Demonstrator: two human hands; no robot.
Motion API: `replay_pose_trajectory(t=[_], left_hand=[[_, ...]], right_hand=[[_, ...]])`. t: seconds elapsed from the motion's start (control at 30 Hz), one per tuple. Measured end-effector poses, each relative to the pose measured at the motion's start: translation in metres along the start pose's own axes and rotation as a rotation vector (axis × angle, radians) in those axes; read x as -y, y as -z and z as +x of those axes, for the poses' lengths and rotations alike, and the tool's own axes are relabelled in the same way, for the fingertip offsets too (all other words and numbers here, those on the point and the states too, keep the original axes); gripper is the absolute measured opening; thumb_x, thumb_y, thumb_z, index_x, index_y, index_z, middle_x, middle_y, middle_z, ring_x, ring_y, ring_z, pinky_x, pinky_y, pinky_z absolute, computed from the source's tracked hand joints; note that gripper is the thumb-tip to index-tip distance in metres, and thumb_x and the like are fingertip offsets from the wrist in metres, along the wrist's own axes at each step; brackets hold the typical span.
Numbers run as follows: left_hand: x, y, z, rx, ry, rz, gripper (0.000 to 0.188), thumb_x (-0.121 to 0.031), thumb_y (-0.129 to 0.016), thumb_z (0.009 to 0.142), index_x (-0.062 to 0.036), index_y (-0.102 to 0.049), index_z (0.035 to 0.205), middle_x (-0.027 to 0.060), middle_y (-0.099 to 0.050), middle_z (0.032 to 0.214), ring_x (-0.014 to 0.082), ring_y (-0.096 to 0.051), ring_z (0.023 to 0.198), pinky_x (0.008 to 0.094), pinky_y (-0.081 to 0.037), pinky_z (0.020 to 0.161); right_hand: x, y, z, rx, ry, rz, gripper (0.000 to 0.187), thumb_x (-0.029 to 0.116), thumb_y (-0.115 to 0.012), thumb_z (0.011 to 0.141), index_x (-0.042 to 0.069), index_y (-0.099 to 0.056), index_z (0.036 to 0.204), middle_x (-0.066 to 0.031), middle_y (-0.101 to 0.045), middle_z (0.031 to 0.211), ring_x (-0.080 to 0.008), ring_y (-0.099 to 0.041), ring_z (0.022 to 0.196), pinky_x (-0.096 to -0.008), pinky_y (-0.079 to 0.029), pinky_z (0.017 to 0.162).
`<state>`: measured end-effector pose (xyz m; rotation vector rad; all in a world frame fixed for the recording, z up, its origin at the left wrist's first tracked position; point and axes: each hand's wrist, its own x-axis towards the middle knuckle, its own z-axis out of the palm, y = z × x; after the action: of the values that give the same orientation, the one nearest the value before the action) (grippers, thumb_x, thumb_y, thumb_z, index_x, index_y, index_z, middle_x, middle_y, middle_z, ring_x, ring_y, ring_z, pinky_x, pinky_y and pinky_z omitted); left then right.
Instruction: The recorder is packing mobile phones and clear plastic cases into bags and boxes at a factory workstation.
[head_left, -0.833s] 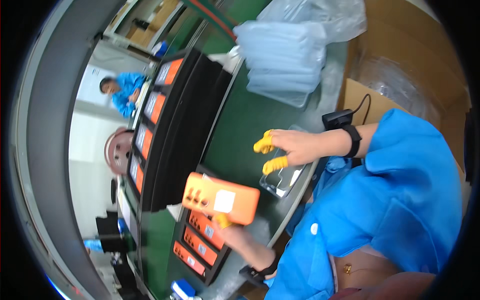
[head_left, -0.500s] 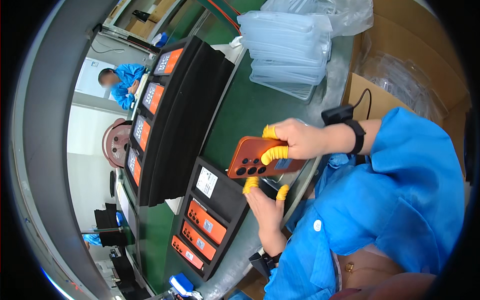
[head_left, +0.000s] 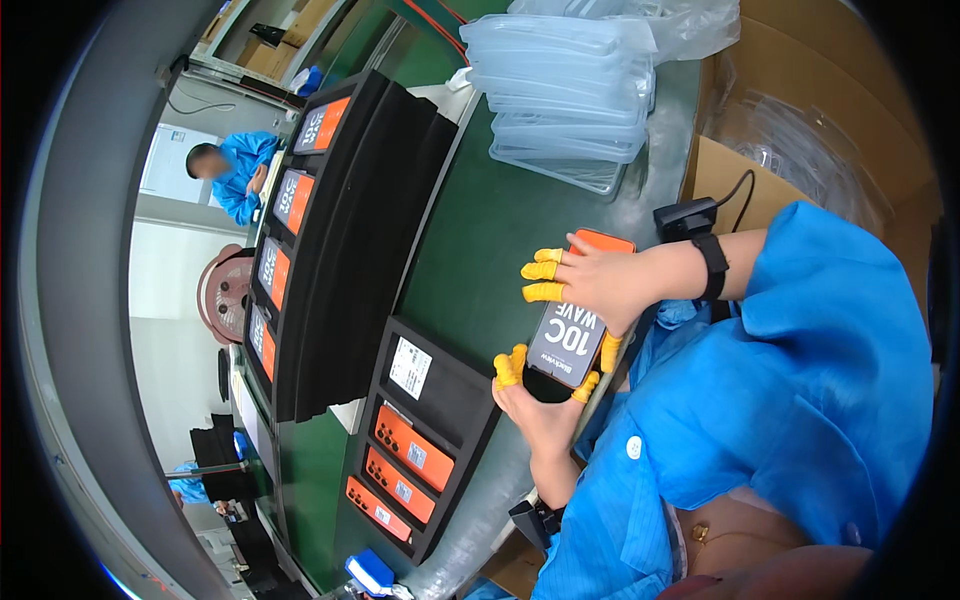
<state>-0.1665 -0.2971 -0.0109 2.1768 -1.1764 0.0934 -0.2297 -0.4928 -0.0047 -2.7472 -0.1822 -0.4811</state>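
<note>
A phone (head_left: pixel 568 342), its front covered by a grey and orange printed film, is between my two hands above the bench's near edge. My right hand (head_left: pixel 605 285) lies across it, yellow finger cots on several fingers, with fingers and thumb at its opposite long sides. At the phone's lower end, my left hand (head_left: pixel 540 408) has its cotted finger and thumb around the corners. Left of my hands is a black foam tray (head_left: pixel 452 388). Orange phones (head_left: pixel 413 445) lie back up in it, cameras showing, and a white label (head_left: pixel 411 367) is near its far end.
Stacked black foam trays (head_left: pixel 360 250) holding phones stand on the green bench (head_left: pixel 460 220). Clear plastic trays (head_left: pixel 560 95) are piled at the back, beside a cardboard box (head_left: pixel 745 175) of plastic pieces. A corded black device (head_left: pixel 686 219) sits near my right wrist. A co-worker (head_left: pixel 240 175) is farther off.
The phone has turned over from its orange camera side to its printed front. It is now lower and slightly farther right. My right hand has shifted its fingers to the sides.
</note>
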Motion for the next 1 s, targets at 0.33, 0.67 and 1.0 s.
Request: replay_pose_trajectory(t=[0.33,0.67,1.0], left_hand=[[-0.022,0.028,-0.012,-0.013,0.193,-0.72,0.114,-0.041,-0.076,0.052,0.0004,-0.003,0.129,0.0123,-0.014,0.131,0.024,-0.02,0.118,0.0365,-0.016,0.099],[-0.037,0.031,-0.013,-0.125,0.378,-0.613,0.02,-0.014,-0.053,0.082,0.0016,-0.049,0.094,0.0036,-0.056,0.086,0.0067,-0.049,0.076,0.0193,-0.038,0.071],[-0.033,0.035,-0.01,-0.182,0.404,-0.499,0.02,-0.013,-0.052,0.083,0.0023,-0.049,0.094,0.0037,-0.056,0.084,0.0068,-0.049,0.075,0.0199,-0.038,0.069]], right_hand=[[0.017,0.013,0.002,-0.213,0.054,0.206,0.083,0.037,-0.073,0.046,0.003,-0.039,0.114,-0.0158,-0.043,0.104,-0.0323,-0.041,0.101,-0.0547,-0.017,0.093],[0.022,0.039,0.007,-0.251,0.098,0.244,0.092,0.054,-0.071,0.045,0.0,-0.04,0.113,-0.0171,-0.047,0.099,-0.0317,-0.045,0.097,-0.0414,-0.03,0.09],[0.0,0.032,0.011,0.115,-0.218,0.319,0.05,0.039,-0.068,0.055,0.003,-0.058,0.089,-0.0127,-0.06,0.074,-0.0274,-0.058,0.069,-0.0343,-0.045,0.063]])
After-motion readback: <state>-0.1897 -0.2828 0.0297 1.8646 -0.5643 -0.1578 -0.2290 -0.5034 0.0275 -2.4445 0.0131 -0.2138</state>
